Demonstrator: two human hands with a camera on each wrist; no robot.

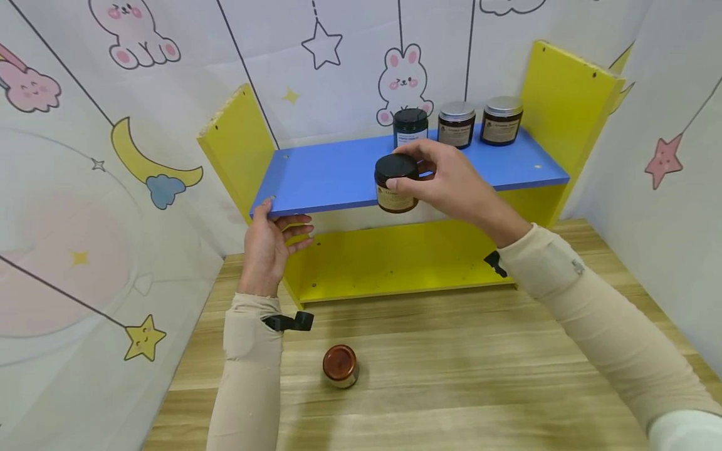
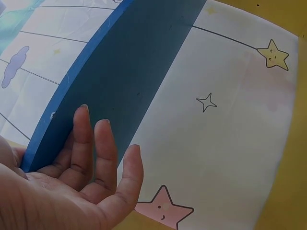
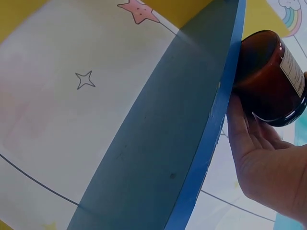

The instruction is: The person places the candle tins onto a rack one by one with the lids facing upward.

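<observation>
My right hand (image 1: 451,178) grips an amber glass jar (image 1: 397,197) with a black lid and a paper label. In the head view the jar overlaps the front edge of the blue shelf board (image 1: 333,175); in the right wrist view the jar (image 3: 264,76) is beside that edge. My left hand (image 1: 267,247) holds the board's front left corner, thumb on top and fingers underneath. The left wrist view shows the index finger close under the board (image 2: 120,81), the other fingers spread away from it. Toward the back of the board stands a dark jar (image 1: 410,125) with a black lid.
Two silver-lidded amber jars (image 1: 456,125) stand at the board's right. Yellow side panels (image 1: 570,106) flank it, above a yellow lower board (image 1: 389,260). Another jar with a reddish-brown top (image 1: 340,364) stands on the wooden table (image 1: 451,363). Printed cloth (image 1: 338,94) hangs behind.
</observation>
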